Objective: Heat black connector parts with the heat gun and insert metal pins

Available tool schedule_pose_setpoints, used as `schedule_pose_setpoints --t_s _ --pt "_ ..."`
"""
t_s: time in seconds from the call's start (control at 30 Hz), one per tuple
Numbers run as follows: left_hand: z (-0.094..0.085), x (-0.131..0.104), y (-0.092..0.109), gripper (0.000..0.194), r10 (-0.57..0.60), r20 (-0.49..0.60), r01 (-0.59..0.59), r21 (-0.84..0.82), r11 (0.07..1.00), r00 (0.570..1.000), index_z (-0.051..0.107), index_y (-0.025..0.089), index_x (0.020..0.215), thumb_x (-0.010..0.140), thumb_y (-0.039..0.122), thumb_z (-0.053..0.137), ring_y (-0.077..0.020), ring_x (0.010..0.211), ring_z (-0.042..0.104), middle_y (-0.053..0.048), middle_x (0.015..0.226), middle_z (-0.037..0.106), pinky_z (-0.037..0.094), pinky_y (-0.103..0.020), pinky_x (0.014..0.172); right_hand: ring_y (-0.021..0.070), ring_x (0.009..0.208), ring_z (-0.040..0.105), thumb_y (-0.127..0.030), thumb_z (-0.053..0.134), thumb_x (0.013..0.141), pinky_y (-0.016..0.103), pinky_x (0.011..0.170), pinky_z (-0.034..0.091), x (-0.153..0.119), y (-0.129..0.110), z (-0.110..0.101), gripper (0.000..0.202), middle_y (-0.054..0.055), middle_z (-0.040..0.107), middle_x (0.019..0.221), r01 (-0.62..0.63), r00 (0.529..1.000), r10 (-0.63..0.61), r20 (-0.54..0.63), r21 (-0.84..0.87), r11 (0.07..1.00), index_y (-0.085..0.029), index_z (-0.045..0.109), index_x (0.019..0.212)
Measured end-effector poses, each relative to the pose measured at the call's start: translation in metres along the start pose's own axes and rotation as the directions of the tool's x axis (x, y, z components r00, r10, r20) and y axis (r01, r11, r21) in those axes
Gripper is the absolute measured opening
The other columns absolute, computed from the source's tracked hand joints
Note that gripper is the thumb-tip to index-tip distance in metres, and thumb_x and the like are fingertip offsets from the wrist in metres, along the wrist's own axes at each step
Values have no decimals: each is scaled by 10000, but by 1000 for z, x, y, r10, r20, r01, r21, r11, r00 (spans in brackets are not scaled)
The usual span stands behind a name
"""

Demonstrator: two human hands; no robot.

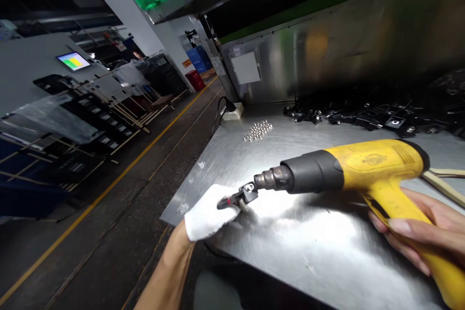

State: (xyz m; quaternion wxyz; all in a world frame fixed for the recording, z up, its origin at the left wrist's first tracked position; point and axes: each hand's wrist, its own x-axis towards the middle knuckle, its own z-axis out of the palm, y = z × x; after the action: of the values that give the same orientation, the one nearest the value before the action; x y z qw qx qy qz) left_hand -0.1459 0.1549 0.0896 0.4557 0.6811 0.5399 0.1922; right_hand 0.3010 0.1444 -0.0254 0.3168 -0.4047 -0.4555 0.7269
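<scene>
A white glove covers my left hand (pixel 212 214), its fingers closed round a small black part (pixel 250 193) with a red mark near my thumb. A round metal piece is set in the part's squarish end. Bare-skinned, my right hand (pixel 417 232) wraps the handle of a yellow heat gun (pixel 378 162). The gun's stepped metal nozzle (pixel 272 178) points left, right up against the black part's end; I cannot tell whether they touch. Both are held over a shiny metal table (pixel 305 261).
Small silver metal pieces (pixel 258 130) stand grouped on the table. Behind the gun lies a heap of black parts (pixel 363 116) along the metal back panel (pixel 327 63). A white power strip (pixel 232 111) with a black plug sits at the far left corner. Racks (pixel 98 126) line the aisle.
</scene>
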Motion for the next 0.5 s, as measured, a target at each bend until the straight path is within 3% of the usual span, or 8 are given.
schedule_pose_setpoints --t_s 0.2,0.5 --pt "1 4 1 170 3 17 -2 -51 999 1000 745 127 844 748 174 613 -159 685 646 -49 765 716 512 -259 665 180 479 514 -519 680 861 283 447 470 -3 -20 7 355 41 607 617 -37 999 36 -10 -71 997 -221 626 1048" --pt "-9 9 -4 208 -23 107 31 -73 997 994 770 107 876 747 165 618 -153 682 632 -57 785 740 485 -252 663 175 488 540 -507 695 859 260 446 466 -2 -30 12 336 27 590 607 -21 1000 22 10 -85 996 -218 633 1019"
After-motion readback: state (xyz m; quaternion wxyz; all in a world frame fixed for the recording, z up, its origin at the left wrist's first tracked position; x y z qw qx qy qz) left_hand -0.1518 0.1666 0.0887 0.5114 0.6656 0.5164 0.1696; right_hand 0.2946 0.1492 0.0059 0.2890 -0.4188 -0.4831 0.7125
